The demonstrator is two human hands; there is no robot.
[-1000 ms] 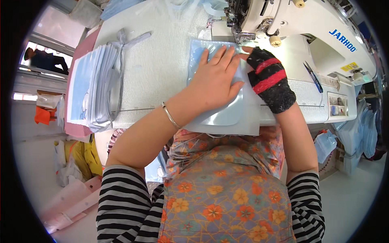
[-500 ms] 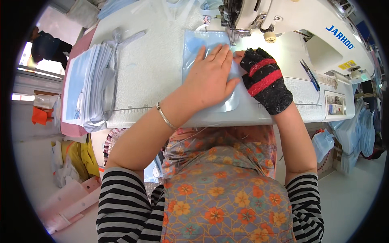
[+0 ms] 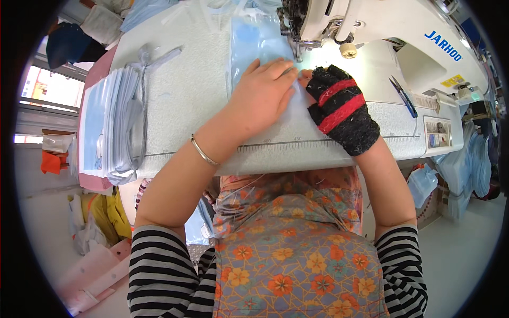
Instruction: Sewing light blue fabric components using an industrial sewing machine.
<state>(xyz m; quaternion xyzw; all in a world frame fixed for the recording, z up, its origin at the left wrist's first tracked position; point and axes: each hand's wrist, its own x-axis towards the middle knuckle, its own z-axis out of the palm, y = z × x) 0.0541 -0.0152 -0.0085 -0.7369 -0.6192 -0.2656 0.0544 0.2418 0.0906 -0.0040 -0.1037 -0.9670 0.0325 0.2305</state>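
Observation:
A light blue, glossy plastic-like piece [image 3: 254, 42] lies on the sewing machine table, its right edge beside the presser foot [image 3: 298, 52]. My left hand [image 3: 260, 95] rests palm down on the piece's near part, fingers stretched toward the foot. Just right of the foot, my right hand [image 3: 342, 108], in a black fingerless glove with red stripes, has its fingers curled at the piece's right edge. The fingertips seem to pinch that edge, though the glove partly hides them. Above both hands stands the white sewing machine [image 3: 382, 24], its lamp lighting the needle area.
A tied bundle of light blue pieces [image 3: 119, 122] stands at the table's left. Thread snips [image 3: 404, 98] and a small parts tray [image 3: 438, 132] are on the right. A printed ruler [image 3: 283, 142] runs along the front edge. A person in dark clothes [image 3: 74, 42] is at far left.
The blue piece has moved away from me, past the presser foot, and slightly left. My left hand has slid slightly left with its fingers more bent. The right hand has shifted slightly left and nearer.

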